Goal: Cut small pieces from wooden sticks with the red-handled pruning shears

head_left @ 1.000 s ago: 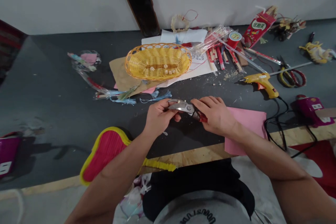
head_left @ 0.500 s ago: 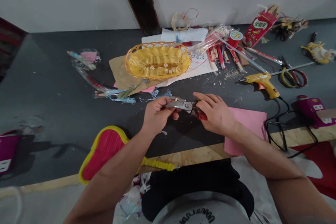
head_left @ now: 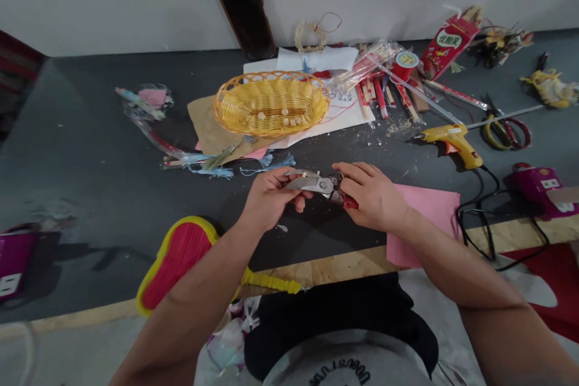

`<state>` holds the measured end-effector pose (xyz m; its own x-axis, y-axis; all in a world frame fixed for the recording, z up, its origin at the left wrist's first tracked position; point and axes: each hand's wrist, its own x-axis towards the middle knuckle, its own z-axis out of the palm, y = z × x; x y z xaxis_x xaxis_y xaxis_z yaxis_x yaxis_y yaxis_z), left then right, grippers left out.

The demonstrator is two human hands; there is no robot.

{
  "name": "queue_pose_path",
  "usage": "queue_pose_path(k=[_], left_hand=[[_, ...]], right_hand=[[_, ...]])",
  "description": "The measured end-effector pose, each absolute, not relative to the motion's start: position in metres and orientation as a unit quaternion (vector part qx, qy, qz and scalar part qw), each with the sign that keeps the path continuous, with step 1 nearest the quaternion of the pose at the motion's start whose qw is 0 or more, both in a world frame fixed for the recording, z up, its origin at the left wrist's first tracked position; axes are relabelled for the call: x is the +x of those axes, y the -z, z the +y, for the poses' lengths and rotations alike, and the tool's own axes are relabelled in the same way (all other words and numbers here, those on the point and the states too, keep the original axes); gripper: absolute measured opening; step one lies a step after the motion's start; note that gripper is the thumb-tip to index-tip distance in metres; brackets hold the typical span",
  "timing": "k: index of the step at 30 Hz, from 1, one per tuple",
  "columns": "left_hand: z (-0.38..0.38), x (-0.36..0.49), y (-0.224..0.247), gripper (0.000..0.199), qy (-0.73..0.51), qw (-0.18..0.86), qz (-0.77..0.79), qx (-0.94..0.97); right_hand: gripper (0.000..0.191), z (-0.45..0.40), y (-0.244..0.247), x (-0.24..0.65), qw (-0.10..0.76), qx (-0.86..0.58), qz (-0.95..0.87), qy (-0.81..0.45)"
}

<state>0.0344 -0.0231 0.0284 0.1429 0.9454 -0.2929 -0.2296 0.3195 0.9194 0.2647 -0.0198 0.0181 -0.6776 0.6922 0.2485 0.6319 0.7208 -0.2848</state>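
Observation:
My right hand (head_left: 373,193) is closed round the red handles of a pair of pruning shears (head_left: 316,184), whose blades point left and stand apart. A small pale piece (head_left: 304,175) sits between the blades. My left hand (head_left: 271,196) is closed at the blade end, its fingers pinched around that piece; its far end is hidden by the fingers. Just beyond the hands is a yellow wicker basket (head_left: 271,96) with several small pale pieces (head_left: 289,122) in it.
At right lie a yellow glue gun (head_left: 456,143) with its black cord, scissors (head_left: 504,129) and pink paper (head_left: 425,217). Wrapped sticks (head_left: 371,66), a thread spool (head_left: 404,69) and a red drink carton (head_left: 450,45) stand behind. Blue tassels (head_left: 210,167) and a red-and-yellow fan-shaped object (head_left: 181,259) are left.
The shears have shifted very slightly down, and their handles show a little more under my right hand. Both hands keep their hold.

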Motion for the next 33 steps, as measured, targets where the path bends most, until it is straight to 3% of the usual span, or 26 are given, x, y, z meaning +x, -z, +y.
queue_pose_path(k=[2,6,12,19,23,33], left_hand=[[-0.0235,0.0344,-0.0285,0.013,-0.447,0.658,0.478,0.374],[-0.025,0.0343,-0.029,0.009,-0.448,0.655,0.476,0.379],[-0.0272,0.0366,-0.0273,0.009,-0.455,0.627,0.497,0.39],[-0.025,0.0364,-0.0222,0.021,-0.474,0.564,0.538,0.411],[-0.0259,0.0368,-0.024,0.016,-0.475,0.548,0.552,0.411],[-0.0222,0.0322,-0.0245,0.02,-0.443,0.617,0.516,0.396]], right_hand=[[0.012,-0.0202,-0.0184,0.2641,0.17,-0.361,-0.914,-0.076],[0.025,-0.0227,-0.0177,0.2617,0.177,-0.37,-0.909,-0.068],[0.01,-0.0253,-0.0174,0.2601,0.143,-0.379,-0.912,-0.056],[0.013,-0.0256,-0.0241,0.2553,0.123,-0.421,-0.898,-0.047],[0.015,-0.0265,-0.0257,0.2554,0.123,-0.41,-0.903,-0.049],[0.014,-0.0251,-0.024,0.2607,0.133,-0.39,-0.909,-0.066]])
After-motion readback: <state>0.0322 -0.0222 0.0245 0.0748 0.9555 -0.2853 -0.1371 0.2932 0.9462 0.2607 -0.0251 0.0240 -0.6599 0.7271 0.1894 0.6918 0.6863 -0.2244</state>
